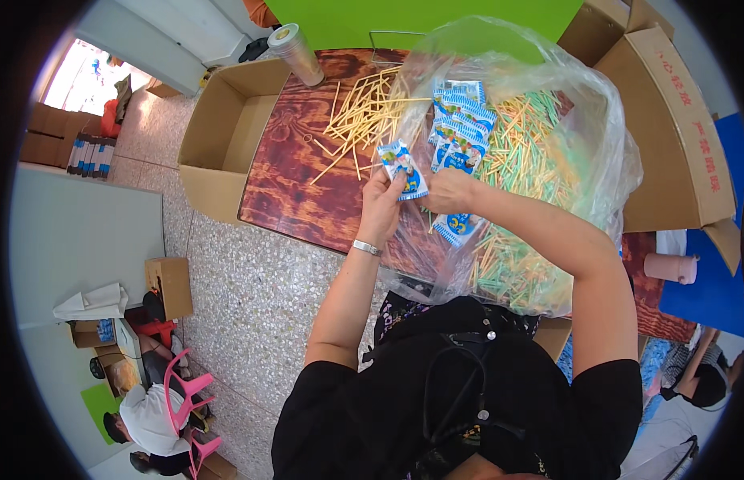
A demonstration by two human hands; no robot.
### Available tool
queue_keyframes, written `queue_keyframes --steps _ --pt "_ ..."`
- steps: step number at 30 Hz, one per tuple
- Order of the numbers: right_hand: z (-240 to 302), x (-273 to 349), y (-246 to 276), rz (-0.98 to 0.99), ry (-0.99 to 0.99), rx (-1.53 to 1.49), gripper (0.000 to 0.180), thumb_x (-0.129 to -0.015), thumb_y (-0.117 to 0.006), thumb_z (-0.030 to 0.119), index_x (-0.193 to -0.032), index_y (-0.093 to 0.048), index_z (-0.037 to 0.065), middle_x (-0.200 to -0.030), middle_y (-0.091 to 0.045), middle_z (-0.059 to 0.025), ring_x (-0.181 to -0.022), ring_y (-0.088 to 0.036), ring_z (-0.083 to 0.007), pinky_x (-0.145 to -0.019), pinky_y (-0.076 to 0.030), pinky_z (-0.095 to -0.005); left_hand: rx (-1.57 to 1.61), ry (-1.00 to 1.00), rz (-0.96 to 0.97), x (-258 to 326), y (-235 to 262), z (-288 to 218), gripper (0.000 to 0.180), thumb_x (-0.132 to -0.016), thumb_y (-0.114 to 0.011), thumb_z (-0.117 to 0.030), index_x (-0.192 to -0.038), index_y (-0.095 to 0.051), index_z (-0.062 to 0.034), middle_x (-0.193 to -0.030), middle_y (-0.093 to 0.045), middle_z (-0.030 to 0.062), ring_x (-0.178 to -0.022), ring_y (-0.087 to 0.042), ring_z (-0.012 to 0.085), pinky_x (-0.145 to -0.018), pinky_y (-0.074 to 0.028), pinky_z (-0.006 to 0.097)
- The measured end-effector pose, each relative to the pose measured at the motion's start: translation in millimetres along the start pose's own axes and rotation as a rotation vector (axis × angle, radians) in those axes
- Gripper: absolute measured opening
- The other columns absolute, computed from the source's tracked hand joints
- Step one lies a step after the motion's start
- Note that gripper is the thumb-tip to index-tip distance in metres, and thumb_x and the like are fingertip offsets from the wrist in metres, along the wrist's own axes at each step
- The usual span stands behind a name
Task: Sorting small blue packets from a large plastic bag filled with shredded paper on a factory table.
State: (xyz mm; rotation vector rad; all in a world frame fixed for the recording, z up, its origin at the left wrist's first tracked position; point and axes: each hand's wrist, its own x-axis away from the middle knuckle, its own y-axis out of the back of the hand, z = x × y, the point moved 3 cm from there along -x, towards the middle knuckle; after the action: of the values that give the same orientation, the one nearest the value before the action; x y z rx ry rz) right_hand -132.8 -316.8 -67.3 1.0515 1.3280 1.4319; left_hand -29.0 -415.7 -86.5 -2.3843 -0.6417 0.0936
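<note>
My left hand (382,198) grips a small blue-and-white packet (404,170) above the wooden tabletop. Beside it, my right hand (450,190) is closed with fingers curled toward the packet's lower edge; whatever is between them is hidden. More blue-and-white packets (466,120) lie overlapped just beyond my right hand, and another packet (455,227) rests under my right wrist. They lie on a large clear plastic bag (620,152) full of thin green and orange sticks (532,152). Loose pale-yellow sticks (364,112) are strewn on the table to the left.
An open cardboard box (216,120) stands at the table's left end, near a clear lidded canister (296,54). A larger carton (660,120) is at the right, with a pink cup (670,268) below it. Other people (152,420) sit at lower left.
</note>
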Motion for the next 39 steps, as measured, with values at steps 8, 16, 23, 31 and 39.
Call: queue_keyframes --steps 8,16,23,31,39 --pt "-6.1 9.1 4.4 0.092 -0.038 0.002 0.015 -0.077 -0.055 0.016 -0.082 -0.059 0.003 -0.075 -0.062 -0.017 -0.059 -0.064 -0.0288 -0.047 -0.05 -0.0414 -0.076 0.026 -0.104 5.7 35.3 4.0 0.024 -0.095 -0.054 -0.008 -0.117 -0.055 -0.0006 -0.107 -0.062 0.004 -0.093 -0.062 0.011 -0.082 -0.051 0.029" --pt "-24.7 34.9 43.0 0.058 -0.7 -1.477 0.019 -0.092 -0.046 0.022 -0.099 -0.05 0.005 -0.075 -0.061 -0.0117 -0.064 -0.061 -0.0284 -0.058 -0.049 -0.0405 -0.166 -0.012 -0.119 6.2 26.8 0.7 0.021 -0.095 -0.054 -0.007 -0.115 -0.056 -0.0001 -0.104 -0.063 0.0033 -0.088 -0.061 0.0092 -0.08 -0.051 0.027" --pt "-8.8 5.3 46.2 0.444 -0.556 -0.255 0.02 -0.087 -0.054 0.019 -0.096 -0.063 0.003 -0.078 -0.065 -0.0063 -0.065 -0.062 -0.0185 -0.055 -0.05 -0.0325 -0.353 -0.123 -0.065 11.3 4.9 -16.4 0.012 -0.092 -0.06 -0.007 -0.102 -0.06 -0.0004 -0.095 -0.064 0.0019 -0.083 -0.06 0.0068 -0.07 -0.051 0.024" --pt "3.5 -9.4 -27.2 0.384 -0.608 0.347 0.03 -0.086 -0.05 0.01 -0.115 -0.056 0.006 -0.08 -0.064 -0.0128 -0.073 -0.066 -0.0278 -0.052 -0.052 -0.0377 -0.499 -0.27 -0.113 10.1 -4.6 -13.5 0.014 -0.084 -0.07 -0.006 -0.082 -0.059 0.0029 -0.075 -0.061 0.0 -0.063 -0.054 0.0031 -0.055 -0.047 0.02" --pt "-15.9 37.1 143.5 0.215 -0.402 -0.289 0.018 -0.091 -0.054 0.02 -0.1 -0.051 0.005 -0.08 -0.061 -0.0174 -0.077 -0.062 -0.038 -0.065 -0.049 -0.048 -0.931 -0.524 -0.188 23.6 -10.7 -23.9 0.018 -0.075 -0.074 -0.002 -0.084 -0.058 -0.0008 -0.072 -0.057 0.0064 -0.058 -0.054 0.0131 -0.052 -0.042 0.027"
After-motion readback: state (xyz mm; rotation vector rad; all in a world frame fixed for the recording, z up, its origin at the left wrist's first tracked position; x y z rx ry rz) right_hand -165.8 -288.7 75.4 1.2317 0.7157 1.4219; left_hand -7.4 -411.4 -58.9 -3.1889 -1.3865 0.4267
